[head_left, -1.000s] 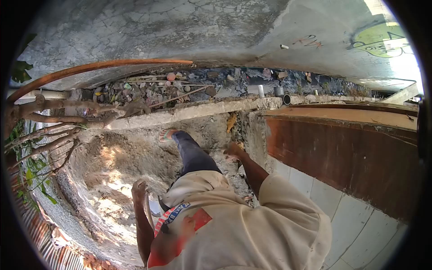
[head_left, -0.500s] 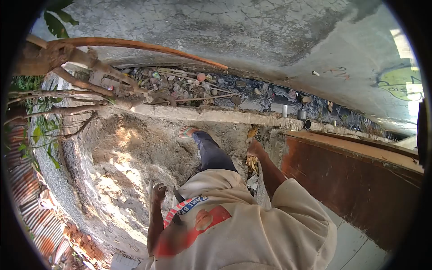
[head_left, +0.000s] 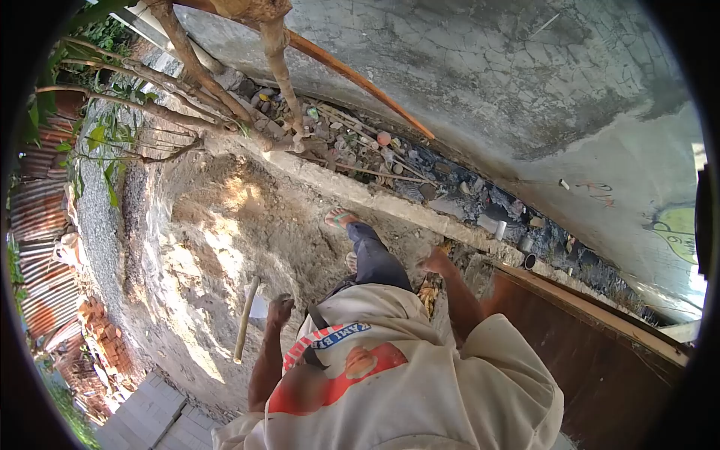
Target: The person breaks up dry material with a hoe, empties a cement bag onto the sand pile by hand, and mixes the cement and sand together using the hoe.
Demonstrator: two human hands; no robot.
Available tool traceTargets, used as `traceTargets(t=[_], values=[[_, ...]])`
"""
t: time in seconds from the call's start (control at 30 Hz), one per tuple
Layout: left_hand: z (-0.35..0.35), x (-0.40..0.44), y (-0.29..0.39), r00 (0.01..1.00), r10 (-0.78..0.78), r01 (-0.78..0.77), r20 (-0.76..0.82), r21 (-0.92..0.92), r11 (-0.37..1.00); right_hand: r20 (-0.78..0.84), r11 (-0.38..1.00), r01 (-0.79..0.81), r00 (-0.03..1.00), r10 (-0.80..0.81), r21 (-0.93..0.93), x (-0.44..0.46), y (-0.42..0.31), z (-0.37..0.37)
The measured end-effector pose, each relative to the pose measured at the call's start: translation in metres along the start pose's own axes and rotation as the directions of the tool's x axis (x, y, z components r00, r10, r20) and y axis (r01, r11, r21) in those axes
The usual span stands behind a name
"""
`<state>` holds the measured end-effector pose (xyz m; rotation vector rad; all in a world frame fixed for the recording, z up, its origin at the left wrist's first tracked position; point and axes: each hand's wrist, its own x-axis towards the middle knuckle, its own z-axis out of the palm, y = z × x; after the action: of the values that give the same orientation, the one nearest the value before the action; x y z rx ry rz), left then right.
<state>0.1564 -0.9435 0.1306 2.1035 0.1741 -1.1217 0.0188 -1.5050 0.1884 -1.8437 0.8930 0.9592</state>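
Note:
My left hand [head_left: 280, 309] is at the left of my body with its fingers curled; whether anything is inside them is hidden. Just left of it a pale wooden handle [head_left: 246, 321] stands at a slant, apart from the hand, and a whitish flat piece [head_left: 259, 307] shows between the two. On the right, my right hand [head_left: 437, 262] has its fingers bent together near dry yellowish leaves [head_left: 428, 294] by the low concrete edge. What it holds, if anything, cannot be made out. My foot in a sandal [head_left: 342, 217] rests on the dirt ground [head_left: 292, 251].
A concrete ledge [head_left: 360, 191] crosses diagonally, with a rubble-filled ditch [head_left: 352, 150] and grey wall [head_left: 480, 82] beyond. Bare branches [head_left: 180, 112] reach in at upper left. Bricks [head_left: 103, 337] and grey blocks [head_left: 146, 412] lie lower left; a brown panel [head_left: 577, 352] is at right.
The view has turned, so the ledge and wall now slant down to the right. The wooden handle now shows clearly apart from my left hand. More bricks and blocks have come into view.

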Motion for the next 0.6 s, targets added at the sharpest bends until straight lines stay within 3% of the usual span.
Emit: traceTargets(t=[0.13,0.17,0.2,0.23,0.27,0.3,0.33,0.37,0.4,0.47,0.5,0.6], values=[[-0.007,-0.008,0.009,0.999,0.039,-0.039,-0.027,0.028,0.999,0.145,0.942,-0.015,0.989,-0.036,0.335,0.089,0.098,0.045],[-0.012,-0.015,0.011,0.998,-0.011,0.007,-0.065,-0.053,0.999,0.2,0.944,0.009,0.977,-0.079,0.329,0.105,0.119,0.05],[-0.018,-0.022,0.007,0.994,0.007,-0.007,-0.107,0.002,1.0,0.226,0.974,0.223,0.951,-0.21,-0.034,0.115,0.129,0.048],[-0.028,-0.031,-0.001,0.988,0.021,-0.012,-0.154,0.053,0.999,0.322,0.819,0.423,0.895,-0.31,-0.387,0.127,0.138,0.045],[-0.036,-0.033,-0.026,0.977,0.064,-0.031,-0.202,0.159,0.987,0.41,0.505,0.572,0.818,-0.402,-0.647,0.139,0.147,0.043],[-0.041,-0.037,-0.054,0.964,0.102,-0.035,-0.244,0.263,0.964,0.401,0.448,0.576,0.81,-0.429,-0.684,0.127,0.139,0.038],[-0.045,-0.049,-0.067,0.951,-0.005,0.072,-0.309,0.207,0.976,0.304,0.666,0.472,0.882,-0.361,-0.578,0.109,0.123,0.032],[-0.05,-0.054,-0.085,0.923,-0.195,0.252,-0.332,0.14,0.957,0.184,0.869,0.323,0.945,-0.272,-0.375,0.09,0.107,0.025],[-0.052,-0.066,-0.105,0.882,-0.245,0.294,-0.401,0.063,0.954,0.08,0.983,0.155,0.986,-0.148,-0.094,0.074,0.096,0.023],[-0.039,-0.096,-0.126,0.771,-0.331,0.325,-0.543,-0.111,0.939,0.01,0.988,0.073,0.997,-0.075,0.134,0.042,0.062,0.015],[-0.031,-0.112,-0.133,0.698,-0.367,0.312,-0.615,-0.2,0.929,0.0,0.985,0.076,0.997,-0.077,0.152,0.028,0.048,0.012],[0.002,-0.114,-0.243,0.709,-0.32,0.395,-0.628,-0.022,0.918,0.049,0.987,0.16,0.986,-0.161,0.027,0.035,0.028,-0.001]])
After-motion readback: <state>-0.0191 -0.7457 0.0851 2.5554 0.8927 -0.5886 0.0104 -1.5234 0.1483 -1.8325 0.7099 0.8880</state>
